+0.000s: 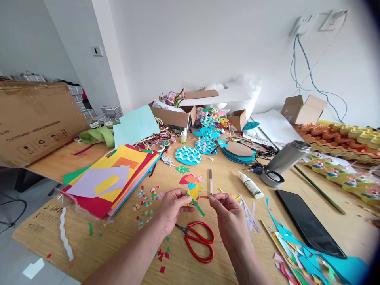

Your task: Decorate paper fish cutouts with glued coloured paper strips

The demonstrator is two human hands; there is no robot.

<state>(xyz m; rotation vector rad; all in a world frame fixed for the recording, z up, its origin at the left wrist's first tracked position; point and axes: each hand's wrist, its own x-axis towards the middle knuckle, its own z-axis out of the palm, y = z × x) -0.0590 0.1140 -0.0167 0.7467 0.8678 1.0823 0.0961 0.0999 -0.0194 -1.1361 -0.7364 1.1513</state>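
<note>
My left hand (177,204) is closed on a yellow paper fish (194,190), with a narrow green paper strip (198,207) poking out below its fingers. Between the thumb and fingers of my right hand (227,209) is a short orange paper strip (204,196), its free end pointing toward the yellow fish. Just below both hands lie red-handled scissors (199,241). Beyond them rest a red and orange paper fish (190,179), a green fish (182,169) and a pen (210,181). Small paper confetti (145,206) is scattered left of my left hand.
Coloured paper sheets (101,182) are stacked at left. A glue bottle (251,185), a steel flask (289,156), a black phone (310,221) and paper scraps (303,253) lie at right. Blue wavy ovals (188,156) and a cardboard box (175,116) stand farther back.
</note>
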